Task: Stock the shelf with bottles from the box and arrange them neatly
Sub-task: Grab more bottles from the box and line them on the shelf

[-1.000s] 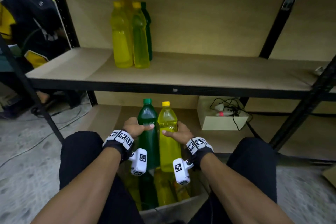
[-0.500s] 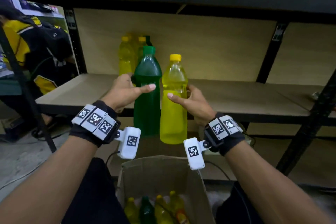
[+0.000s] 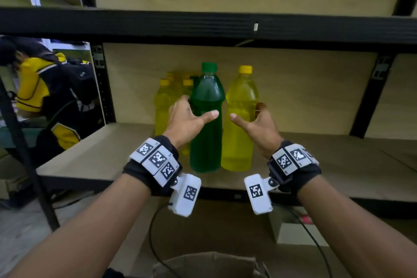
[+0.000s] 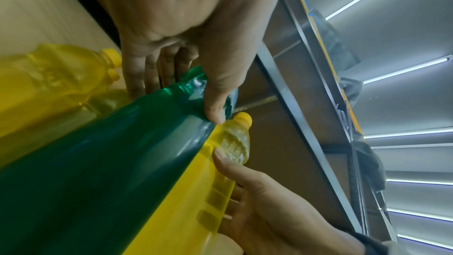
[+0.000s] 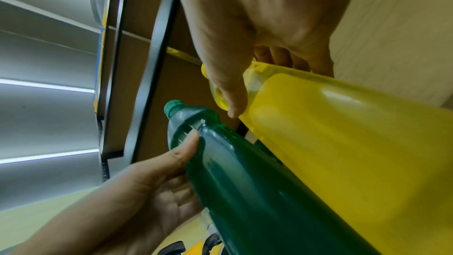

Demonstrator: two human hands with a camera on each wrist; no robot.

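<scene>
Bottles stood upright, side by side: green bottle (image 3: 206, 119) grasped by left hand (image 3: 185, 119), yellow bottle (image 3: 240, 119) by right hand (image 3: 259, 126), shelf (image 3: 316, 160) beneath.

**Both arms reaching forward, hands wrapped and side by side**

The left hand (image 3: 188, 119) is curling its fingers (image 4: 157, 69) round a bottle, thumb lying across the front. The right hand (image 3: 257, 123) is mirroring it, thumb forward, fingers (image 5: 282, 56) wrapping behind. Both forearms are extending level, wrists banded.
</scene>
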